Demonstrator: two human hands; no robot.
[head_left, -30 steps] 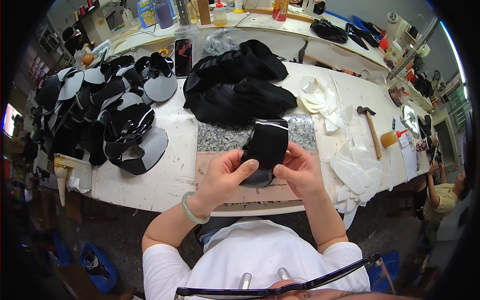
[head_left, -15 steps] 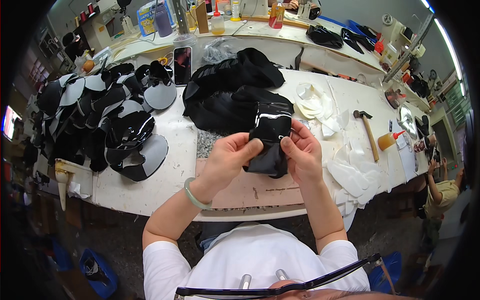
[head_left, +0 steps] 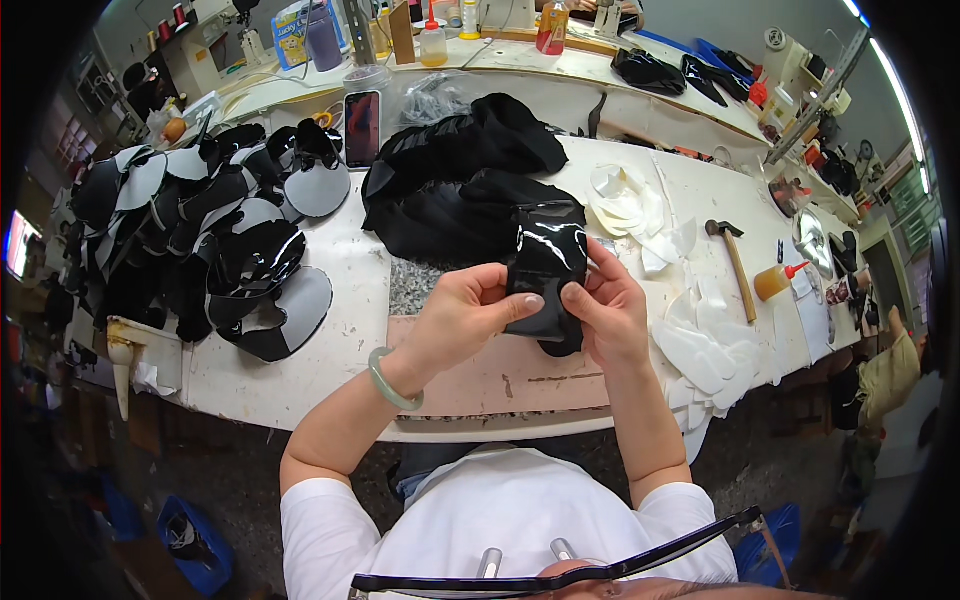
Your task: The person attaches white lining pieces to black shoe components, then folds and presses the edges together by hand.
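Note:
Between my hands is a glossy black patent-leather piece [head_left: 550, 262], probably part of a shoe upper, held over the near part of the table. My left hand [head_left: 468, 308] grips its left edge, thumb flat on the shiny face and fingers behind. On the right edge, my right hand [head_left: 614, 312] pinches the piece between thumb and fingers. A black flap hangs below it, partly behind my right hand. Just beyond lies a stack of black pieces [head_left: 440, 215] with soft, dull surfaces. The fingertips behind the piece are hidden.
Black shoe uppers with grey linings [head_left: 240, 270] are heaped at the left. White cut pieces [head_left: 705, 345] lie at the right, near a hammer [head_left: 738, 270] and a red-tipped glue bottle [head_left: 778, 282]. A phone [head_left: 362, 130] stands at the back. Another person [head_left: 890, 375] is at far right.
My left thumb has slid right and lower, over the face of the piece. The piece is now straighter and flatter, its lower part less folded. The person at far right has shifted.

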